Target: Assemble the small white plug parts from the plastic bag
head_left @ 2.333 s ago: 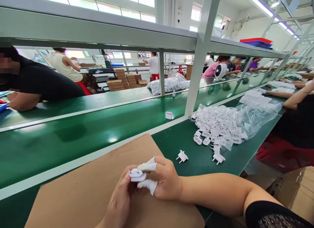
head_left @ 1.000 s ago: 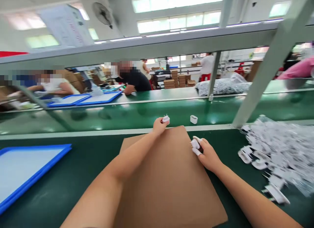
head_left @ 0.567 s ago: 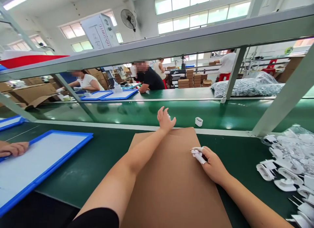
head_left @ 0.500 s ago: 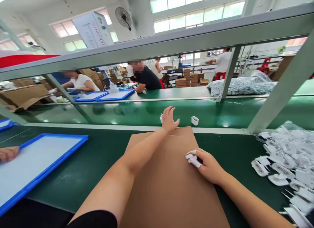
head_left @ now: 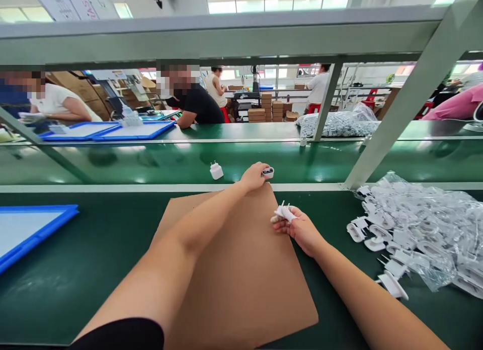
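Observation:
My left hand reaches over the green belt, its fingers closed around a white open-ended charger housing. Left of it on the belt stands a white plug charger, its two pins pointing up. Above the right edge of the brown cardboard sheet, my right hand pinches a white plug cover with metal pins. White covers wrap some of my right fingertips and partly hide that piece. To the right lies a heap of white plug covers, partly under clear plastic.
A blue-rimmed white tray lies at the left on the green table. A metal shelf frame crosses above the belt, with a slanted post at the right. Several people sit beyond, near a bag of parts.
My left hand has let go of the plug charger, now standing on the belt, and moved right onto the housing. My right hand still holds its piece, pins now upward. The view has turned.

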Demonstrator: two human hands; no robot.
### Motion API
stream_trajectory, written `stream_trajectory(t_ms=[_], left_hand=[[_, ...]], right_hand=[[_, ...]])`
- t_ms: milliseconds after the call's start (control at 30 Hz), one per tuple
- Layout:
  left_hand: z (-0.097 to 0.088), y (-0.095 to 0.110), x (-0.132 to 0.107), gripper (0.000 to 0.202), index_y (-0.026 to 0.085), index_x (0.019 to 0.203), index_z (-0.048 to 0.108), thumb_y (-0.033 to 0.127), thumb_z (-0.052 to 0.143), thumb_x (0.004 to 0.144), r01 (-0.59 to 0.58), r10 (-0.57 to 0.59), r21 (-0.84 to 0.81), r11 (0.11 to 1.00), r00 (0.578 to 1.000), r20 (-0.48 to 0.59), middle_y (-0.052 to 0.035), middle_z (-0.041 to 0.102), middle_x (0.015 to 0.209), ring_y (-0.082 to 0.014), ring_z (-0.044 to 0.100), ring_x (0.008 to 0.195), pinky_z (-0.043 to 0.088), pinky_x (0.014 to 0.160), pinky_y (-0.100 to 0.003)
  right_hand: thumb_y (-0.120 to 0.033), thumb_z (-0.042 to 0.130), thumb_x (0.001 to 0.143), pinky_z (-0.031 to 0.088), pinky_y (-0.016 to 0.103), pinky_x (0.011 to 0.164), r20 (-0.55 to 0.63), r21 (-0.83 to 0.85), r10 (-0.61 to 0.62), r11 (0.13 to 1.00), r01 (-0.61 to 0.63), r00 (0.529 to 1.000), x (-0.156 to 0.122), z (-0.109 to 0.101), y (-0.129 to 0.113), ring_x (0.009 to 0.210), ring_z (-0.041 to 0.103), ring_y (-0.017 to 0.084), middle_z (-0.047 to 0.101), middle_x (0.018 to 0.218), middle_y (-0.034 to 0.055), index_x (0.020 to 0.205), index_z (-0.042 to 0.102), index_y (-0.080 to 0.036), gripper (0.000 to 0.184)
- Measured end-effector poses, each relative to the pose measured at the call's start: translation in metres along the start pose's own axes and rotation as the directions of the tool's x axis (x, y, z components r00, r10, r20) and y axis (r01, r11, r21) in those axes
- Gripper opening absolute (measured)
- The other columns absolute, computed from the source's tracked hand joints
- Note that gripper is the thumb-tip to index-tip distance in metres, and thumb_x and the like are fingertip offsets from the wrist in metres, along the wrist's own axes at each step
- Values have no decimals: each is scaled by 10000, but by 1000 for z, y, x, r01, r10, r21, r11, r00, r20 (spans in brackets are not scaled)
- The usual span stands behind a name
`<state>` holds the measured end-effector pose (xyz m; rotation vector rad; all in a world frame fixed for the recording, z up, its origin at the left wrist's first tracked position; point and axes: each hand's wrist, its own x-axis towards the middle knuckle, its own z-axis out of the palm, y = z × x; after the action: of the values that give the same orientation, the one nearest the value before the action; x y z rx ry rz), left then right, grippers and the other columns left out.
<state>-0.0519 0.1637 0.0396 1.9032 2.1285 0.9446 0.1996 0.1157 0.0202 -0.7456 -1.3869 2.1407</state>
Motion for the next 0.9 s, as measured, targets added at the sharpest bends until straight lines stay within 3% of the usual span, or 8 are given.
stream_trajectory(t_ms=[167,333,433,533,600,700,800,900], left_hand=[[-21,21,-68,337,195,1179,667,185,625,844,-100,100,-33,994,995,-10,-94,673,1126,-274,592,1111,470,1029,-430],[-21,47,-135,261,207,1136,664,235,629,878,-198,215,-216,956,975,55,-83,696,1116,-238,647,1025,502,939,-373],[-10,54,-157,293,205,1166,654,221,633,874,-195,235,-314,929,967,94,-87,692,1101,-236,649,1000,504,923,-370],[1,54,-164,363,207,1178,660,261,711,822,-118,172,-403,907,980,100,-84,695,1112,-256,640,1018,499,929,-387],[5,51,-164,352,211,1122,686,323,761,796,-58,121,-467,883,987,107,-71,706,1064,-253,641,983,500,898,-378],[7,45,-161,249,206,981,708,389,754,818,-45,114,-527,849,988,100,-46,697,920,-220,629,871,494,798,-339],[7,41,-161,215,203,923,697,382,753,818,-78,135,-531,844,988,69,-36,692,877,-215,620,858,484,788,-334],[7,39,-161,201,198,955,698,336,748,818,-103,154,-528,843,987,54,-42,713,931,-224,631,905,486,833,-344]], right_hand=[[-423,783,800,600,357,801,-44,83,15,996,-11,999,3,-2,-4,863,743,212,773,1022,122,968,671,-187,311],[-474,905,621,586,364,868,-97,10,-88,996,89,991,2,-5,-4,923,728,226,773,971,74,858,715,-193,414],[-464,924,587,570,383,906,-184,-106,-200,977,183,962,0,-1,-5,941,716,231,770,956,51,860,736,-200,423],[-461,884,675,563,416,928,-235,-287,-352,916,281,906,-4,7,-6,952,705,231,762,993,45,949,746,-217,392],[-431,841,751,558,412,923,-193,-461,-478,815,351,857,-8,13,-6,942,695,220,749,1013,43,992,747,-228,328],[-373,756,853,543,412,920,-31,-711,-619,566,418,785,-15,19,-5,954,675,217,737,1032,48,1022,756,-254,207],[-328,721,883,532,427,910,110,-848,-671,320,421,733,-19,21,-4,988,647,236,736,1014,52,1040,766,-280,170],[-297,727,876,530,421,883,177,-889,-682,199,412,710,-19,21,-5,974,629,242,739,988,55,1051,767,-276,180]])
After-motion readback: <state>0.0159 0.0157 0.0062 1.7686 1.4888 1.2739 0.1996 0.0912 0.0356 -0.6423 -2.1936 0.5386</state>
